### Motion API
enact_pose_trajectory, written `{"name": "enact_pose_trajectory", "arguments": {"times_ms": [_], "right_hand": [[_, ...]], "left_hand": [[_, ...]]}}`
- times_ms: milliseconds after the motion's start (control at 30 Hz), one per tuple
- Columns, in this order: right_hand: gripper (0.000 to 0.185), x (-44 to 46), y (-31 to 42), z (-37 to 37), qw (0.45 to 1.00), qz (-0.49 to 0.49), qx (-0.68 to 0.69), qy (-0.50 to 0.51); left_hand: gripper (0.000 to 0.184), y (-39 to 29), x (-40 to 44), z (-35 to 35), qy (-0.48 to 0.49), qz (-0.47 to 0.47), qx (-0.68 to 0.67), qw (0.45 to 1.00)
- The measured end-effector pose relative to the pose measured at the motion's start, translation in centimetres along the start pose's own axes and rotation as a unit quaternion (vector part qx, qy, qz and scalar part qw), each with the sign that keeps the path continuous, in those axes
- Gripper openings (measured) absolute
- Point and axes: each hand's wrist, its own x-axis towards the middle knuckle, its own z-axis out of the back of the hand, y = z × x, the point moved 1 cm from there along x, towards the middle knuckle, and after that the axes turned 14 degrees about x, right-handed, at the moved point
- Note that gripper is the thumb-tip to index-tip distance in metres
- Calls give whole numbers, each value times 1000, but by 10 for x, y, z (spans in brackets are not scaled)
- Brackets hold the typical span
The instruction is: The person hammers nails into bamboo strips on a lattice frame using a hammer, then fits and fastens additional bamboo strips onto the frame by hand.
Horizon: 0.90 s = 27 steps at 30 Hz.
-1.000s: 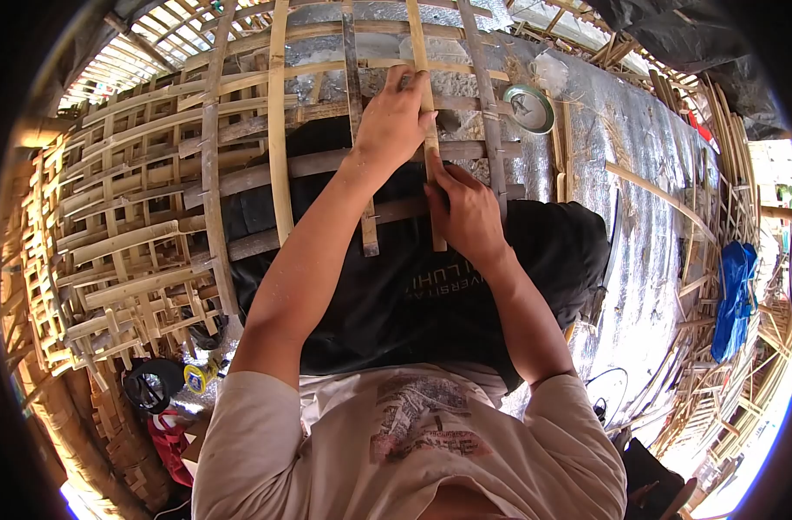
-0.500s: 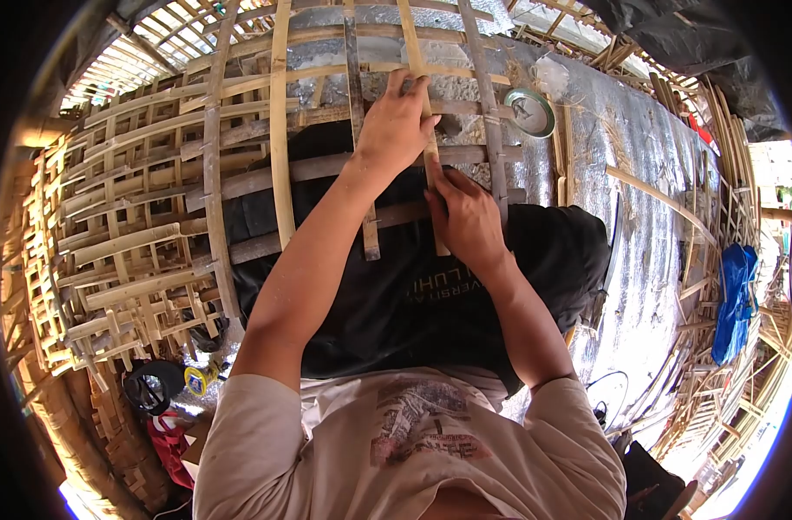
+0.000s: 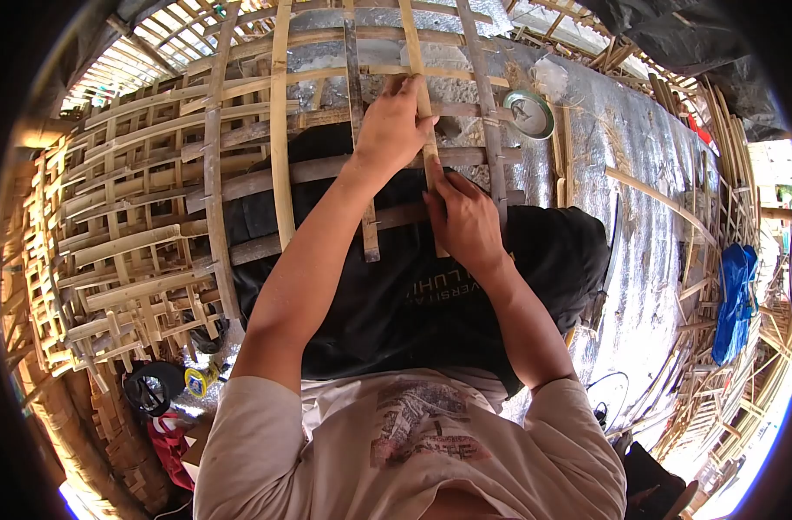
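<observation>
A lattice of crossed bamboo strips lies over a black cloth point(image 3: 352, 312) with printed lettering on my lap. My left hand point(image 3: 394, 126) is closed around one lengthwise bamboo strip point(image 3: 413, 43), its thumb on the strip's right side. Lower on the same strip, my right hand point(image 3: 467, 217) grips near the bottom end, thumb and fingers wrapped at its edge. A darker strip point(image 3: 371, 238) runs just left of it, and a grey-brown strip point(image 3: 485, 95) stands to the right. Cross strips pass beneath my hands.
A round green-rimmed dish point(image 3: 529, 114) sits right of the lattice on a silvery sheet point(image 3: 647, 260). Stacked woven bamboo panels point(image 3: 127, 234) fill the left. A black cap point(image 3: 151, 387) and a yellow tape roll point(image 3: 195, 381) lie lower left. Blue plastic point(image 3: 736, 303) hangs at the right.
The fingers of my left hand have shifted slightly down along the strip. The lattice has moved a little within the view. My right hand keeps nearly the same place.
</observation>
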Motion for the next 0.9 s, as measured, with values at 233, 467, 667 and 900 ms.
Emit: {"name": "enact_pose_trajectory", "arguments": {"times_ms": [233, 467, 667, 900], "right_hand": [[48, 0, 0, 0, 1000, 0, 3, -3], [48, 0, 0, 1, 1000, 7, -1, -6], [47, 0, 3, 3, 1000, 3, 17, -1], [48, -1, -1, 2, 999, 12, 31, -6]], "left_hand": [[64, -3, 0, 3, 23, -15, 28, 999], [64, -2, -1, 0, 13, -20, 34, 999], [63, -2, -2, -2, 7, -18, 44, 999], [62, -2, -3, -2, 6, -21, 42, 999]]}}
